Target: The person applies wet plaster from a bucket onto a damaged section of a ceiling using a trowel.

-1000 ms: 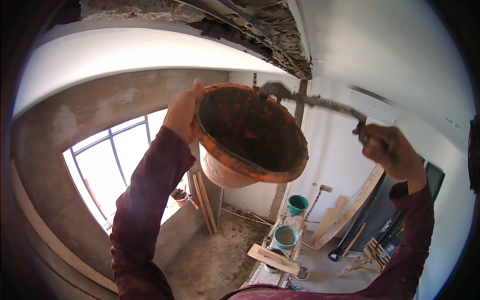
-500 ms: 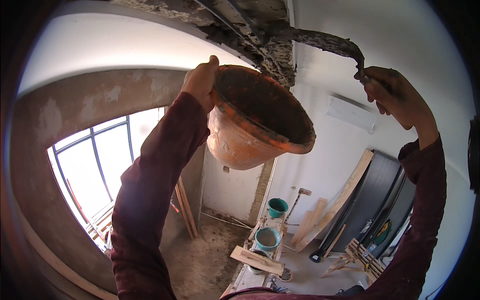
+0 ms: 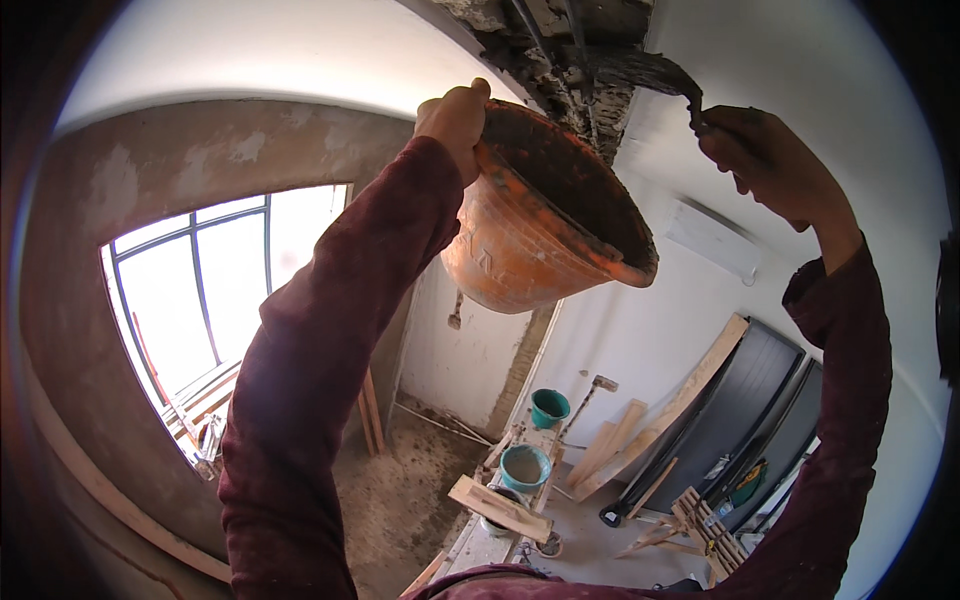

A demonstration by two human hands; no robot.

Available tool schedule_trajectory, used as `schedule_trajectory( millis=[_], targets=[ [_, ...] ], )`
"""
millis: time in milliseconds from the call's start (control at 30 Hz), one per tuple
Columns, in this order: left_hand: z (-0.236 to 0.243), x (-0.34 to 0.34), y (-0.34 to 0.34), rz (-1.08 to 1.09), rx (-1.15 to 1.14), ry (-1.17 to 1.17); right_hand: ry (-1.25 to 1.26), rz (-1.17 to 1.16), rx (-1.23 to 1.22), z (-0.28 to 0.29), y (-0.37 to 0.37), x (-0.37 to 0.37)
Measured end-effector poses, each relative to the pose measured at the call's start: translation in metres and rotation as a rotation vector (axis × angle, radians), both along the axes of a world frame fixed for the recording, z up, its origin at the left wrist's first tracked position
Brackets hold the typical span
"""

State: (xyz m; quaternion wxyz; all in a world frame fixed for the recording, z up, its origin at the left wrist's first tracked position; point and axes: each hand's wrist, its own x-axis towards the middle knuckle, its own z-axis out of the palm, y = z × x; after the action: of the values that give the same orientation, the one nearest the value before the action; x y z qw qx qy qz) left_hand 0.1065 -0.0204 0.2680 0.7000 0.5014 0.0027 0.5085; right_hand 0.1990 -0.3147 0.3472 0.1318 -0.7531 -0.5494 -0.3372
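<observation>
Overhead, my left hand (image 3: 455, 128) grips an orange bucket (image 3: 530, 245) by its rim. The bucket is tilted, and its dark, mortar-smeared inside faces up and to the right. My right hand (image 3: 775, 165), raised at the right, is closed around the handle of a trowel (image 3: 655, 75). Dark mortar covers the trowel's blade, which reaches left to the rough, broken strip of ceiling (image 3: 610, 115). Dark rods or pipes (image 3: 540, 40) run along that strip. Whether the blade touches the strip, I cannot tell.
Below stands a plank platform (image 3: 470, 550) with two green buckets (image 3: 550, 408) (image 3: 525, 468) and a wooden board (image 3: 500, 507). Dark panels (image 3: 720, 400) and planks (image 3: 665, 410) lean at the right wall, under an air conditioner (image 3: 712, 240). A barred window (image 3: 200, 290) is at left.
The orange bucket and my left hand have shifted right and up in the picture. My right hand and the trowel sit slightly further left and higher. The room has also shifted in view.
</observation>
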Motion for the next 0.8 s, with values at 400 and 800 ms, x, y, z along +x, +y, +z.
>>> schedule_trajectory(
  millis=[400,800],
  targets=[
    [-0.005,-0.01,-0.019,0.114,-0.124,0.028,-0.304,-0.124,-0.082,-0.006,0.044,-0.02],
    [-0.004,0.004,0.02,-0.031,-0.05,-0.128,-0.024,-0.038,0.19,-0.036,0.064,-0.015]
  ],
)
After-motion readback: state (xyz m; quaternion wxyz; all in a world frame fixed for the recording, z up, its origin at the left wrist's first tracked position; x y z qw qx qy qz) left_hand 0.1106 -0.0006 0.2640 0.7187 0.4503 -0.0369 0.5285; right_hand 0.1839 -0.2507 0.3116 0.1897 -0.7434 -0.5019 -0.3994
